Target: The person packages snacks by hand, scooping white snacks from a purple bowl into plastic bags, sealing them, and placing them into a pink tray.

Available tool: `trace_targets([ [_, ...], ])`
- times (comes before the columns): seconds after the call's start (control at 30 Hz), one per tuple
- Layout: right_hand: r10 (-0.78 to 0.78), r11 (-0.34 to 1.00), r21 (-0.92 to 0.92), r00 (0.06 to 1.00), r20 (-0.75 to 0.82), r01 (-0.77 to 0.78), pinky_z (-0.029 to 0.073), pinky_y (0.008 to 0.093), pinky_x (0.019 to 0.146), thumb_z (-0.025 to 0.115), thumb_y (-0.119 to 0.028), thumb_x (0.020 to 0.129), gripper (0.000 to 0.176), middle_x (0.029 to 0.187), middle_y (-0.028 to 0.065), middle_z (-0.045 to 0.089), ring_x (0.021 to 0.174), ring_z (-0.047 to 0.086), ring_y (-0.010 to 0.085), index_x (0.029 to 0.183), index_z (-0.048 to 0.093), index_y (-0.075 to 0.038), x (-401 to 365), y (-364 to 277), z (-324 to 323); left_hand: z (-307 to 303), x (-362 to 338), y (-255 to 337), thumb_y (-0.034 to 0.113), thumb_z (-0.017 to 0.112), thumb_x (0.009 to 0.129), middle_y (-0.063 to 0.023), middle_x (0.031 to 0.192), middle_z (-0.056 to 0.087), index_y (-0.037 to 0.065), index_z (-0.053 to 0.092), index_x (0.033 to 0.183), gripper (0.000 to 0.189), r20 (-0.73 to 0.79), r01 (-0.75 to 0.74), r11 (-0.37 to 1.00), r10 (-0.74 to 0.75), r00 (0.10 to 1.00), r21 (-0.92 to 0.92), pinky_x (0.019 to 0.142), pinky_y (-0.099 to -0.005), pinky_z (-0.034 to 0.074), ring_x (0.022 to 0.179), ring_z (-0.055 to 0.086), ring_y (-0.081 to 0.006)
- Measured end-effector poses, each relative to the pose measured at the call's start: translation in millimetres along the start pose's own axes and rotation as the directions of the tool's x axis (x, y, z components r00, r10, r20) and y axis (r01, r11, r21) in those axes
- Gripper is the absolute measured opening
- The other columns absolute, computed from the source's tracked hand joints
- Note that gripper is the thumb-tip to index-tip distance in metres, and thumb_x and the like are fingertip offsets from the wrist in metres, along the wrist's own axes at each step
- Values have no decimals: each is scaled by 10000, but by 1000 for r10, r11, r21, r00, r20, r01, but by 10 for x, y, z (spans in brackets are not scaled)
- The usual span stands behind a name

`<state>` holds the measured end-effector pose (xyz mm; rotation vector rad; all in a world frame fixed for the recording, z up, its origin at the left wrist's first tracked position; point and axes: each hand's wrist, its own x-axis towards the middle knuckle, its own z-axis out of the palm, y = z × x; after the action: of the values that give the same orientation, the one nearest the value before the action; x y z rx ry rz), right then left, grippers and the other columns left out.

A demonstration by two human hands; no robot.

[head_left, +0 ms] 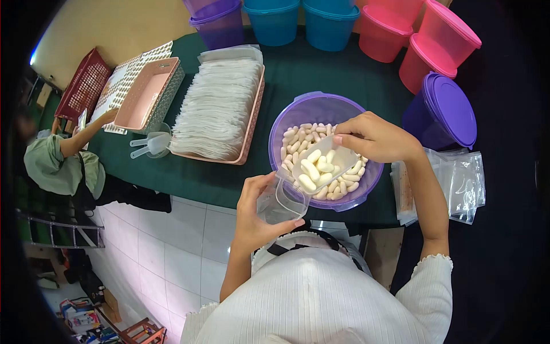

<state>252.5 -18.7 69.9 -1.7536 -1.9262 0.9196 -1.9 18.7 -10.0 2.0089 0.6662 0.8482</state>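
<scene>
My left hand (255,209), fingers and thumb curved round its sides, holds a clear plastic pouch (279,205) with its mouth open. My right hand (375,136) grips a translucent scoop (346,159) loaded with several pale yellow, smooth oblong pieces (318,169). The scoop is tilted toward the pouch, its front edge right at the pouch's mouth. Beneath the scoop stands a purple bowl (373,182), filled with many more cream oblong pieces (291,148). Part of the bowl is hidden behind my right hand and the scoop.
Left of the bowl, a pink basket (250,127) holds a thick row of pouches (215,109). White scoops (153,144) rest in a cup beside it. Flat clear bags (461,186) lie at right. Lidded tubs (329,26) line the back. Another person (63,160) works at far left.
</scene>
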Motion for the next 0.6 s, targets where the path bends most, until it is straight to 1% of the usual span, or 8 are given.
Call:
trace_targets([
  [0.1, -57, 991, -123, 995, -82, 47, 371, 381, 545, 438, -191, 812, 288, 541, 166, 502, 527, 504, 289, 662, 555, 26, -15, -85, 43, -6, 31, 9, 213, 821, 449, -123, 994, 472, -3, 471, 1097, 767, 27, -14, 1000, 14, 1000, -21, 768, -319, 441, 899, 511, -213],
  [0.17, -163, 922, -376, 974, -161, 92, 386, 394, 612, 449, -192, 803, 281, 553, 172, 522, 574, 527, 322, 665, 580, 15, -42, -186, 104, -20, 62, 36, 205, 819, 452, -124, 989, 470, -4, 476, 1092, 756, 30, -25, 999, 26, 999, -26, 756, -317, 450, 896, 509, -212],
  [0.2, -156, 872, -487, 970, -185, 48, 381, 366, 655, 507, -190, 752, 216, 585, 137, 560, 607, 552, 282, 659, 605, -21, -54, -261, 143, -24, 75, 29, 205, 819, 452, -124, 989, 470, -4, 476, 1092, 756, 35, -30, 999, 31, 999, -27, 756, -317, 450, 896, 509, -212],
  [0.23, -152, 873, -486, 970, -191, 41, 381, 366, 655, 507, -190, 752, 216, 585, 137, 560, 607, 552, 282, 659, 605, -21, -63, -352, 176, -28, 86, 19, 204, 819, 454, -123, 986, 469, -7, 478, 1088, 749, 41, -31, 999, 32, 999, -31, 754, -316, 452, 894, 510, -212],
  [0.3, -182, 625, -780, 974, -134, 9, 359, 321, 648, 554, -179, 674, 139, 637, 91, 592, 661, 564, 206, 639, 617, -61, -72, -557, 242, -24, 96, -8, 203, 819, 457, -122, 983, 469, -10, 481, 1083, 743, 59, -37, 999, 39, 998, -38, 751, -315, 455, 891, 511, -212],
  [0.33, -202, 579, -815, 968, -150, -6, 323, 279, 657, 577, -179, 616, 89, 664, 46, 597, 692, 543, 150, 609, 618, -100, -69, -668, 292, -13, 93, -22, 210, 813, 452, -112, 992, 473, -8, 485, 1090, 750, 63, 11, 997, -6, 998, -77, 779, -319, 429, 919, 504, -211],
  [0.47, -126, 454, -890, 987, -97, -29, 306, 274, 666, 588, -183, 616, 83, 638, 25, 576, 678, 513, 140, 618, 621, -107, 27, -960, 480, -95, 168, -69, 210, 803, 459, -97, 1003, 472, -11, 485, 1100, 749, 156, 46, 996, -33, 987, -82, 816, -318, 402, 949, 496, -206],
  [0.6, -155, 534, -839, 962, -224, -109, 316, 279, 654, 591, -148, 610, 58, 631, 36, 585, 677, 539, 151, 623, 622, -100, 32, -988, 296, -192, 281, -269, 212, 815, 477, -112, 977, 469, -22, 463, 1106, 758, 195, -4, 979, 45, 980, -205, 761, -304, 433, 890, 515, -200],
])
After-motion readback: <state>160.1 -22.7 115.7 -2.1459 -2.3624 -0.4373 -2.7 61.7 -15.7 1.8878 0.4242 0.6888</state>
